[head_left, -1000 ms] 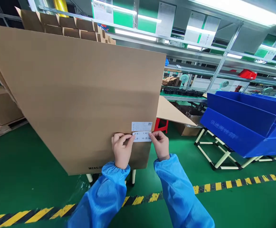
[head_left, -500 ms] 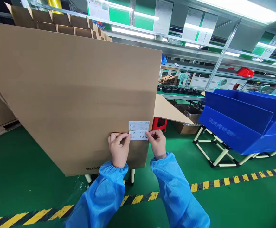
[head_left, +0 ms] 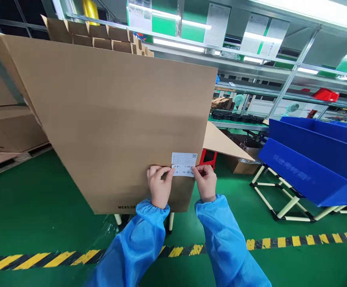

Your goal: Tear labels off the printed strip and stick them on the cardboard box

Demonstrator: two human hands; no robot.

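The white numbered label is pinched by the left hand at its nine o'clock edge and by the right hand at its three o'clock edge, over the four o'clock part of the carton. At twelve o'clock it is bordered by a printed label.

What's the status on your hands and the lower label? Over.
Left hand and right hand pinching opposite ends of lower label. Lower label against carton, directly below upper label. Nothing visible in the way.
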